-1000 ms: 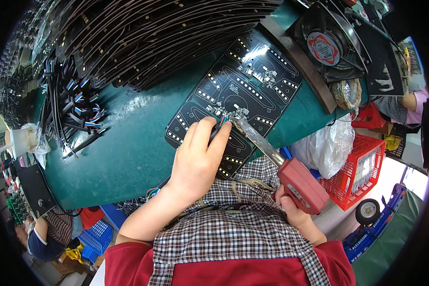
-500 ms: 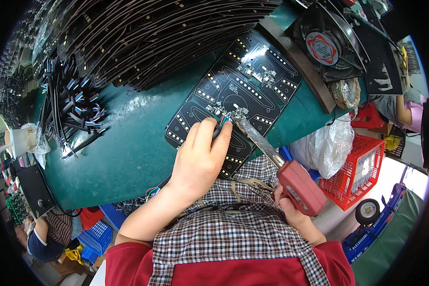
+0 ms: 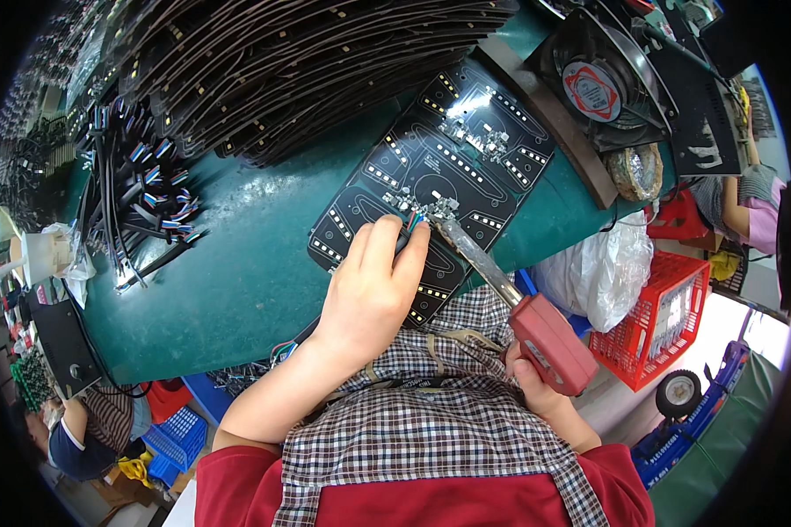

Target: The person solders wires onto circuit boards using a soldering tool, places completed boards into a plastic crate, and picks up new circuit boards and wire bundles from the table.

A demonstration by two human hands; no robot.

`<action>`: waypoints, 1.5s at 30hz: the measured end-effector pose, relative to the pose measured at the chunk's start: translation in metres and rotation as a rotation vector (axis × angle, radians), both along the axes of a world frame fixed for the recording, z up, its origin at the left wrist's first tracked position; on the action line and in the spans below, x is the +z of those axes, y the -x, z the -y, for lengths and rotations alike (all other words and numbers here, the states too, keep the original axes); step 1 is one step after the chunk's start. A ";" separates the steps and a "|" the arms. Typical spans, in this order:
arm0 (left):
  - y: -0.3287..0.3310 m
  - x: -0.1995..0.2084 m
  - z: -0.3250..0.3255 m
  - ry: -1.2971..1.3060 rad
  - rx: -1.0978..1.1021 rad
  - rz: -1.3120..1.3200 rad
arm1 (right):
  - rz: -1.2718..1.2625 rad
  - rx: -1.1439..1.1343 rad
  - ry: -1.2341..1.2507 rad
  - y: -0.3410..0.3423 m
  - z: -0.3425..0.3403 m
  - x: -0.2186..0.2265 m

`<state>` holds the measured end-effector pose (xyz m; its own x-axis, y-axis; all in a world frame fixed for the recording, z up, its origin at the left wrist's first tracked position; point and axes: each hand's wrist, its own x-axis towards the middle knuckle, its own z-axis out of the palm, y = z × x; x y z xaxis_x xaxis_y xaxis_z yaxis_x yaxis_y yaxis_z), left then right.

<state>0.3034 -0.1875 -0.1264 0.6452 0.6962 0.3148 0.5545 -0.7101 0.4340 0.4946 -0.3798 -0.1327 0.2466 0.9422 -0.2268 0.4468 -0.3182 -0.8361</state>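
A black circuit board (image 3: 444, 189) with rows of small yellowish-white LEDs lies slanted on the green tabletop. My left hand (image 3: 373, 285) rests over its near left part, fingers pinched round a multicoloured wire cable (image 3: 413, 223). The cable's coloured ends touch the cluster of small parts mid-board; the rest of it runs hidden under the hand. To the right, my right hand (image 3: 536, 384) is closed round the red handle of a soldering gun (image 3: 549, 342). Its long metal barrel slants up to the left, and its tip meets the board beside the wire ends.
Stacked black boards (image 3: 308, 79) tower behind. A bundle of black cables (image 3: 141, 193) with coloured ends lies at left. A fan (image 3: 593, 88) and a dark bar (image 3: 554, 132) border the board at right. Beyond the table stand a white plastic bag (image 3: 598, 272) and a red crate (image 3: 650, 321).
Hardly anything differs. The soldering gun's handle has shifted slightly left, and the board has moved by a tiny amount; both hands keep their hold.
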 end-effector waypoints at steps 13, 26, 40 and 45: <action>0.002 0.002 -0.002 -0.030 0.020 -0.019 | -0.404 -0.128 -0.118 0.007 -0.011 0.016; 0.099 0.054 -0.072 -0.464 0.611 0.200 | -0.300 -0.318 -0.385 0.008 -0.017 0.016; 0.176 0.085 -0.130 -0.269 0.645 0.738 | -0.438 -0.325 -0.400 -0.002 -0.013 0.018; 0.057 0.072 -0.078 -0.349 0.048 0.197 | -0.479 -0.324 -0.416 -0.012 -0.032 0.024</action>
<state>0.2467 -0.1097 -0.0542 0.5187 0.5529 0.6521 0.5208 -0.8092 0.2719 0.5070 -0.3483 -0.1083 0.4918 0.8705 -0.0176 -0.0633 0.0156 -0.9979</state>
